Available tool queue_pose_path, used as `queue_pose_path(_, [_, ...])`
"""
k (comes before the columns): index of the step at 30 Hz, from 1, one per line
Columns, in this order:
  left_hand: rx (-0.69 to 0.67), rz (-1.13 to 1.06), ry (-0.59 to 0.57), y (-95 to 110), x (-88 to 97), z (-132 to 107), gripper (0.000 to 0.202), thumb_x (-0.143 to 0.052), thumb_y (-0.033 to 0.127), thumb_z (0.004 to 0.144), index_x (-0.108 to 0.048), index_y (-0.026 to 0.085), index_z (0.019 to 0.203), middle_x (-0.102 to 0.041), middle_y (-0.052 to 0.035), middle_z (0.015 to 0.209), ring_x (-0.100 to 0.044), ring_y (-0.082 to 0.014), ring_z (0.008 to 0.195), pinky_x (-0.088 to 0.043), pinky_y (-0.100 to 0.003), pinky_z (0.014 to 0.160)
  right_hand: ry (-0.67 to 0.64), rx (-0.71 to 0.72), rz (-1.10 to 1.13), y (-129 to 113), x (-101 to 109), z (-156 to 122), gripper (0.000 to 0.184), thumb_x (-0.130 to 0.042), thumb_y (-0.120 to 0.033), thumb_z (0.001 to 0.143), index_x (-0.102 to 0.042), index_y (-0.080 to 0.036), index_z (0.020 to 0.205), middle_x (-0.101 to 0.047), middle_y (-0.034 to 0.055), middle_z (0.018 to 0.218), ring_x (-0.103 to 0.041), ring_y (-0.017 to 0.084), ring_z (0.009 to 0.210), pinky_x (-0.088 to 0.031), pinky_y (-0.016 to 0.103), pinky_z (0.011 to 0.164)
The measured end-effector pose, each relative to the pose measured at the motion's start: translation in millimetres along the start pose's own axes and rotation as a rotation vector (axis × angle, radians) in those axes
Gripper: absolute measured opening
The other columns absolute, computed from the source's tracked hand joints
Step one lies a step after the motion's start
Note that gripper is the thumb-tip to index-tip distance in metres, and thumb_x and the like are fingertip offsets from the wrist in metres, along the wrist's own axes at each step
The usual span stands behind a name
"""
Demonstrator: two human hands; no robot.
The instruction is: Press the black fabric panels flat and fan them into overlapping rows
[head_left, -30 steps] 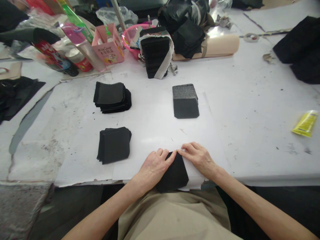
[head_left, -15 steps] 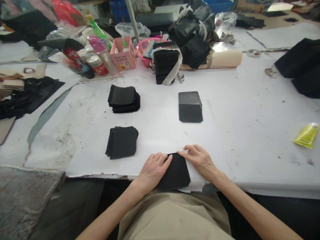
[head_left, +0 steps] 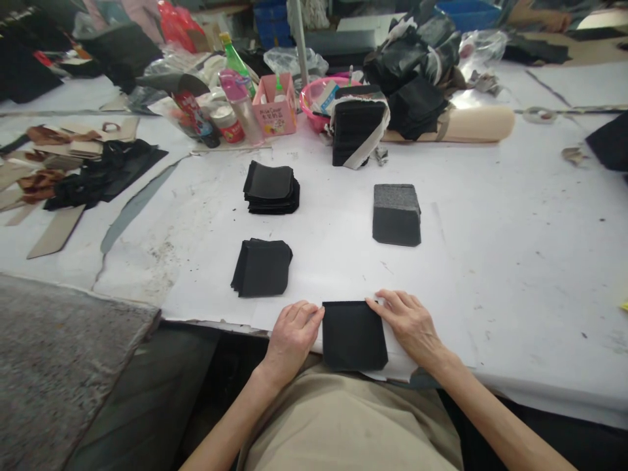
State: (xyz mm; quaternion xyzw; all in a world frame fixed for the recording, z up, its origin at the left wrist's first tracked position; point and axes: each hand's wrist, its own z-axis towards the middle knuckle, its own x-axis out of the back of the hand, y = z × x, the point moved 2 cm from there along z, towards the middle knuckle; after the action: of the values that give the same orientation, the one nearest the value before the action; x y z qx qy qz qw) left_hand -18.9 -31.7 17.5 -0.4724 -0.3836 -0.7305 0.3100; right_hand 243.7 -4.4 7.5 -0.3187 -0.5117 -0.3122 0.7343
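Observation:
A black fabric piece (head_left: 353,333) lies flat at the near edge of the white table (head_left: 490,261), right in front of me. My left hand (head_left: 294,330) rests at its left edge, fingers curled and touching the fabric. At its right edge lies my right hand (head_left: 412,324), with the fingers laid flat on the table. Neither hand lifts the piece.
Beyond lie a stack of black pieces (head_left: 261,266), a second black stack (head_left: 271,188) and a grey stack (head_left: 396,213). A bound black bundle (head_left: 354,131), beige roll (head_left: 461,124), pink box (head_left: 275,104), pink basin (head_left: 318,98) and bottles (head_left: 230,85) crowd the far side.
The black piece lay tilted with both hands at its top corner. It now lies square, and the hands have parted to its two sides. My view has swung left.

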Motion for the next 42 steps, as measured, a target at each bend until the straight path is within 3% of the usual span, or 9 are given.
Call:
queue_pose_path(7, [-0.015, 0.061, 0.007, 1, -2.9, -1, 0.027, -0.049, 0.009, 0.093, -0.060, 0.017, 0.116, -0.063, -0.0091, 0.110, -0.055, -0.0228, 0.110, -0.048, -0.041, 0.095, -0.052, -0.025, -0.016, -5, 4, -1, 0.040, -0.048, -0.007, 0.092, -0.060, -0.023, 0.126, -0.060, 0.0113, 0.124, -0.054, 0.027, 0.109, -0.046, 0.041, 0.085])
queue_pose_path(13, [-0.018, 0.049, 0.033, 4, -0.5, 1, 0.026, -0.048, 0.009, 0.093, -0.061, 0.016, 0.115, -0.063, -0.0098, 0.108, -0.056, -0.0227, 0.108, -0.049, -0.042, 0.094, -0.026, -0.272, 0.275, 8, 10, 16, 0.020, -0.053, -0.021, 0.095, -0.069, -0.028, 0.103, -0.066, 0.0022, 0.100, -0.060, 0.018, 0.092, -0.051, 0.031, 0.075])
queue_pose_path(19, [-0.011, 0.025, 0.038, 4, 2.0, 1, 0.027, -0.046, 0.008, 0.093, -0.060, 0.018, 0.114, -0.062, -0.0087, 0.108, -0.057, -0.0227, 0.107, -0.049, -0.042, 0.093, -0.039, -0.259, 0.176, -6, 8, 31, 0.005, -0.066, -0.028, 0.087, -0.065, -0.023, 0.086, -0.064, 0.0037, 0.084, -0.057, 0.021, 0.082, -0.046, 0.032, 0.069])
queue_pose_path(25, [0.062, -0.021, 0.053, 7, 3.9, 9, 0.024, -0.046, 0.011, 0.094, -0.059, 0.018, 0.113, -0.061, -0.0087, 0.108, -0.056, -0.0227, 0.106, -0.049, -0.041, 0.092, -0.189, -0.362, 0.326, -8, 6, 39, 0.010, -0.069, -0.020, 0.082, -0.063, -0.023, 0.075, -0.062, -0.0003, 0.078, -0.058, 0.018, 0.076, -0.042, 0.030, 0.067])
queue_pose_path(29, [0.007, -0.011, 0.090, 25, 6.0, 29, 0.026, -0.053, 0.019, 0.094, -0.056, 0.016, 0.120, -0.062, -0.0111, 0.112, -0.055, -0.0254, 0.111, -0.045, -0.044, 0.097, -0.179, -0.364, 0.562, -15, 18, 44, 0.010, -0.060, -0.025, 0.087, -0.062, -0.024, 0.077, -0.065, -0.0014, 0.079, -0.061, 0.017, 0.076, -0.047, 0.029, 0.070])
queue_pose_path(31, [-0.025, -0.035, 0.014, 32, 3.6, 40, 0.022, -0.055, 0.025, 0.094, -0.057, 0.015, 0.114, -0.065, -0.0084, 0.098, -0.061, -0.0229, 0.097, -0.049, -0.040, 0.087, -0.172, -0.357, 0.650, -19, 24, 44, 0.013, -0.057, -0.030, 0.089, -0.062, -0.025, 0.079, -0.067, -0.0015, 0.079, -0.063, 0.018, 0.074, -0.049, 0.029, 0.069])
queue_pose_path(33, [-0.038, -0.065, -0.057, 35, -0.1, 47, 0.013, -0.052, 0.027, 0.096, -0.060, 0.017, 0.095, -0.064, -0.0033, 0.079, -0.063, -0.0193, 0.078, -0.049, -0.034, 0.073, -0.175, -0.324, 0.662, -17, 24, 43, 0.016, -0.056, -0.038, 0.089, -0.065, -0.027, 0.082, -0.070, -0.0014, 0.081, -0.065, 0.019, 0.075, -0.051, 0.030, 0.068])
queue_pose_path(38, [0.004, -0.193, -0.070, 26, -2.2, 48, 0.022, -0.056, 0.034, 0.094, -0.057, 0.018, 0.078, -0.066, -0.0016, 0.074, -0.063, -0.0151, 0.066, -0.043, -0.026, 0.059, -0.176, -0.307, 0.631, 5, 12, 46, 0.027, -0.055, -0.055, 0.085, -0.069, -0.033, 0.082, -0.073, -0.0028, 0.081, -0.070, 0.021, 0.071, -0.055, 0.027, 0.062])
queue_pose_path(42, [0.208, -0.377, 0.001, 5, 16.8, 39, 0.023, -0.052, 0.032, 0.096, -0.062, 0.019, 0.081, -0.067, -0.0007, 0.076, -0.062, -0.0125, 0.067, -0.042, -0.022, 0.062, -0.116, -0.388, 0.563, 24, 12, 53, 0.035, -0.053, -0.065, 0.080, -0.069, -0.033, 0.080, -0.074, -0.0033, 0.080, -0.071, 0.020, 0.067, -0.055, 0.024, 0.055])
